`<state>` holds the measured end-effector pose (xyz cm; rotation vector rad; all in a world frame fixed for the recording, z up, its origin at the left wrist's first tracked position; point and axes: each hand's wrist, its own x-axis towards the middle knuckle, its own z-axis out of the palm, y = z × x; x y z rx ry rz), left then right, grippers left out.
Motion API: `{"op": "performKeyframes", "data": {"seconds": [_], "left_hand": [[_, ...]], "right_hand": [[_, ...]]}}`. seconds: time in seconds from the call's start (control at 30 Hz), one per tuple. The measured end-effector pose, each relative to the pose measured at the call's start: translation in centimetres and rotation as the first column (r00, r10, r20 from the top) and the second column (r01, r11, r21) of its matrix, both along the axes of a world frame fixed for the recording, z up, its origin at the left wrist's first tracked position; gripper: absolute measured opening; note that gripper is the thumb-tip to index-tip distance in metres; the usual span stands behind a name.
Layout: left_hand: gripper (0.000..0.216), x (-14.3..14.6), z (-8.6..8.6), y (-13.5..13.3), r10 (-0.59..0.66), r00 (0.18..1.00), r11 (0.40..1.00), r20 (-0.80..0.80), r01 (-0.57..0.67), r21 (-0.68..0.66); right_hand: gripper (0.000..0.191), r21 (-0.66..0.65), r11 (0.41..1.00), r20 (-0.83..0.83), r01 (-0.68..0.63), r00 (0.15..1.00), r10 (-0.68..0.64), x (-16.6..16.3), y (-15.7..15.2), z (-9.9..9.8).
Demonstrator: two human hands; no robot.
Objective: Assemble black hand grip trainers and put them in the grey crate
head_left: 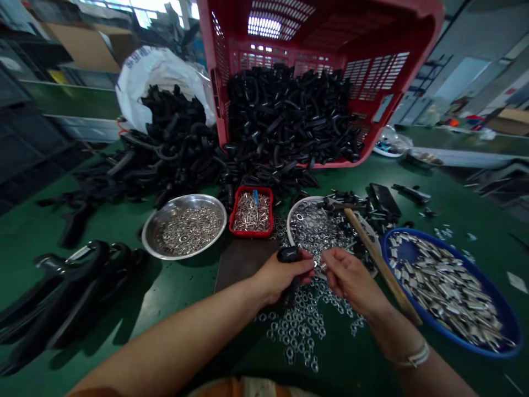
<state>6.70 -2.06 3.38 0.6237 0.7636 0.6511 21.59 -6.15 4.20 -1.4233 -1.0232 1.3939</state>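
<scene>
In the middle of the head view, my left hand (pixel 278 275) is closed around a black plastic handle (pixel 288 253); its rounded end shows above the thumb, and the rest is mostly hidden by the palm. My right hand (pixel 349 275) meets it from the right, thumb and fingers pinched at a small shiny metal piece (pixel 318 265) between both sets of fingertips. The exact shape of that piece is too small to tell. Loose metal washers (pixel 303 325) lie scattered on the table below the hands. Just behind them stands a white bowl (pixel 290 220) heaped with washers.
A steel bowl (pixel 149 240) and a red tray (pixel 252 234) hold small metal parts. On the right are a wooden stick (pixel 382 264) and a blue basin (pixel 454 344) of metal pieces. A tipped red crate (pixel 215 110) spills black parts. Black handles (pixel 78 286) lie left.
</scene>
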Motion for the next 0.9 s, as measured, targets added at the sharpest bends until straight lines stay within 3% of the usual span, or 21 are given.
{"op": "performKeyframes", "data": {"seconds": [0.13,0.3,0.5,0.63,0.9], "left_hand": [[0.025,-1.3,-0.4,0.0,0.009,0.999,0.997,0.05,-0.013,0.075],[0.026,-2.3,-0.6,0.3,0.04,0.998,0.994,0.056,-0.046,0.099],[0.026,-2.7,-0.8,0.3,0.049,0.998,0.99,0.027,-0.052,0.133],[0.031,-2.8,-1.0,0.1,0.053,0.999,0.975,-0.003,-0.051,0.214],[0.021,-2.8,-1.6,-0.4,0.173,0.981,0.838,-0.087,-0.1,0.536]], "right_hand": [[0.032,-0.021,1.0,-0.109,-0.002,0.994,0.0,-1.6,0.4,-0.3],[0.031,-0.06,0.99,-0.258,-0.125,0.961,0.105,-1.7,0.1,0.6],[0.027,-0.016,0.995,-0.049,-0.098,0.994,0.097,-1.9,0.1,0.1],[0.033,-0.025,0.999,-0.025,-0.039,0.999,0.038,-2.3,0.4,-0.2],[0.035,-0.02,0.998,-0.007,0.051,0.999,-0.052,-2.9,0.7,-0.5]]}}
